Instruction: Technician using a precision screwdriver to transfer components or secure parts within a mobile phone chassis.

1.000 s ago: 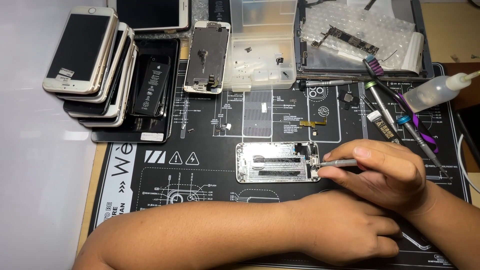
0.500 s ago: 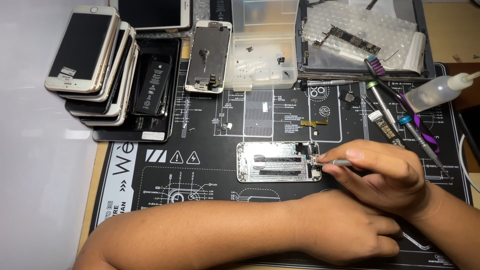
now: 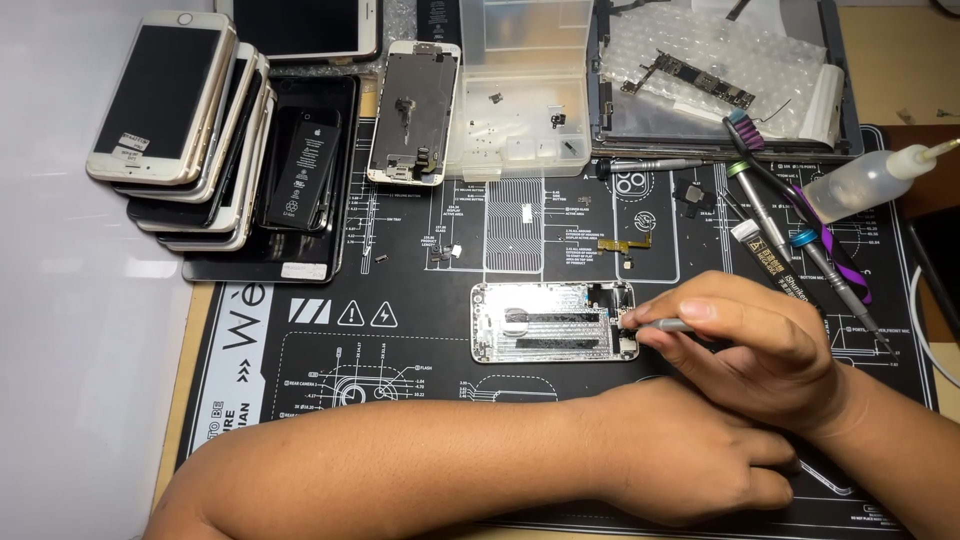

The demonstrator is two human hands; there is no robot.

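Observation:
An opened silver phone housing [image 3: 545,322] lies flat on the black repair mat [image 3: 400,330]. My right hand [image 3: 745,335] grips a thin grey tool [image 3: 668,325] whose tip touches the housing's right end. My left hand [image 3: 690,460] rests on the mat in front of the housing, fingers curled under my right wrist, holding nothing I can see. My left forearm crosses the mat's near edge.
A stack of phones [image 3: 170,110] and a battery [image 3: 305,170] sit at the far left. A screen assembly [image 3: 412,110], a clear parts tray [image 3: 520,90], a circuit board on bubble wrap [image 3: 690,80], several screwdrivers [image 3: 790,240] and a squeeze bottle [image 3: 870,180] line the back and right.
My right hand has shifted the tool tip very slightly at the housing's right end. My left arm has stayed put.

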